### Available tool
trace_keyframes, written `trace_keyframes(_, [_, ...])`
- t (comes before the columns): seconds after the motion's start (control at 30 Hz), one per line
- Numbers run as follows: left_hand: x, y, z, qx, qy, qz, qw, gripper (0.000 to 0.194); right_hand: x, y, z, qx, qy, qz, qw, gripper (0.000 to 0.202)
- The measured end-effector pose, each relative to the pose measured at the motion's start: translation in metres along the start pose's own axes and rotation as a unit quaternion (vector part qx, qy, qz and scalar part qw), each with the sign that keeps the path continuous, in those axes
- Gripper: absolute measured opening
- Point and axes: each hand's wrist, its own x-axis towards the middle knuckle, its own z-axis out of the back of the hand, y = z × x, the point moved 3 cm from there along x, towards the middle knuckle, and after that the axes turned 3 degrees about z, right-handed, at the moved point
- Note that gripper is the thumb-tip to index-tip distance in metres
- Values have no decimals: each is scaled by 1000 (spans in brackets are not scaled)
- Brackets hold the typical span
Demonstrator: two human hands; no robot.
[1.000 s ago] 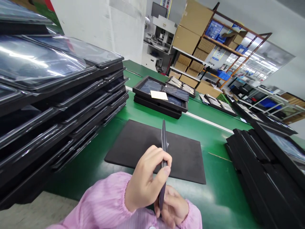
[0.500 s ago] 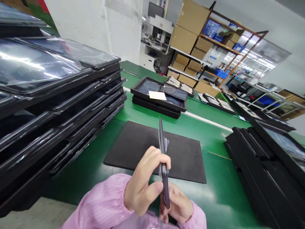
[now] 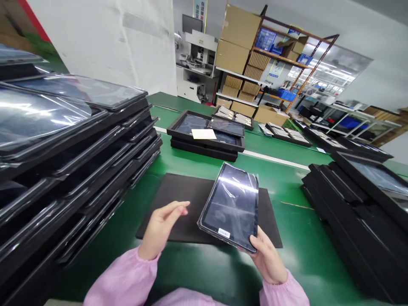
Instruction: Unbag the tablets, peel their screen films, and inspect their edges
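My right hand grips the lower right corner of a tablet, thumb on the front. The tablet is tilted, its dark glossy screen towards me, with clear film over it and a small white label near the bottom edge. To the left, apart from the tablet, my left hand hovers with thumb and fingertips drawn together; nothing shows between them. Below both lies a flat black foam mat on the green table.
Tall stacks of black trays with tablets rise close on the left. More stacked black trays stand on the right. Ahead is a tray of tablets with a paper note on top. Cardboard boxes and shelving are behind.
The tablet has turned from edge-on to screen towards me. My left hand has let go of it and moved left; my right hand has moved right with it.
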Motion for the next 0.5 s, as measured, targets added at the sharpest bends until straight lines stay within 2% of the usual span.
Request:
trace_keyframes(0.1, [15, -5, 21, 54, -33, 40, 997, 39, 14, -2, 13, -135, 15, -7, 991, 65])
trace_keyframes(0.2, [29, -17, 31, 80, -63, 19, 995, 49, 28, -6, 27, -277, 27, -41, 960, 86])
trace_keyframes(0.23, [35, -20, 32, 85, -77, 11, 993, 54, 31, -5, 31, -312, 28, -52, 948, 88])
trace_keyframes(0.3, [50, -27, 29, 108, -93, -12, 990, 54, 37, 6, 39, -366, 19, -64, 928, 75])
trace_keyframes(0.4, [84, -43, 14, 171, -100, -82, 977, 33, 53, 51, 47, -453, -38, -38, 890, 53])
trace_keyframes(0.47, [110, -55, 0, 200, -99, -112, 968, 43, 78, 93, 46, -489, -100, 13, 866, 49])
trace_keyframes(0.5, [124, -60, -9, 205, -89, -107, 969, 46, 97, 114, 42, -500, -122, 33, 857, 44])
